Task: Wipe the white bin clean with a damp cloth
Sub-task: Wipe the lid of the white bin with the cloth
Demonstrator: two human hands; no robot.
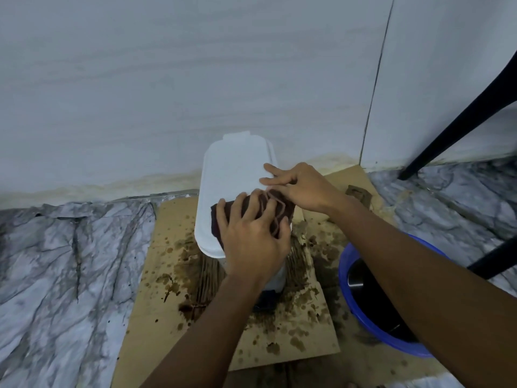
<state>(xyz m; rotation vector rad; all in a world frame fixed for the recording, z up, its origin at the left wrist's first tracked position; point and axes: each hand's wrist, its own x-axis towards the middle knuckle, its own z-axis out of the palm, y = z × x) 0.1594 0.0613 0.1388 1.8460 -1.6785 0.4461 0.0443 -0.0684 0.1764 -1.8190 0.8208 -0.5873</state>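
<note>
Head view, looking down: white bin [233, 175] upright at centre, lid shut, standing on a sheet of brown cardboard [156, 264] laid over the marble floor [64, 247], just in front of the pale wall [195, 79]. Dark brown cloth [275, 211] bunched on the near right part of the bin's lid, hanging a little over the right edge. Left hand [251, 236] spread flat on top of the cloth, fingers splayed and pressing down, palm over the near end of the lid, not curled around anything. Right hand [299, 189] just beyond and right of it, palm down at the lid's right edge, fingers extended onto the white surface and touching the far edge of the cloth; whether pinching the fabric or only resting on it, cannot tell. Both forearms bare, reaching in from the near side. Cardboard spotted and soaked with dark wet stains around the bin's base, heaviest on the near and right sides. Blue basin [361, 312] on the floor to the right, near the bin, partly hidden behind the right forearm, interior dark. Black chair legs [458, 119] at far right, slanting down to the floor.
</note>
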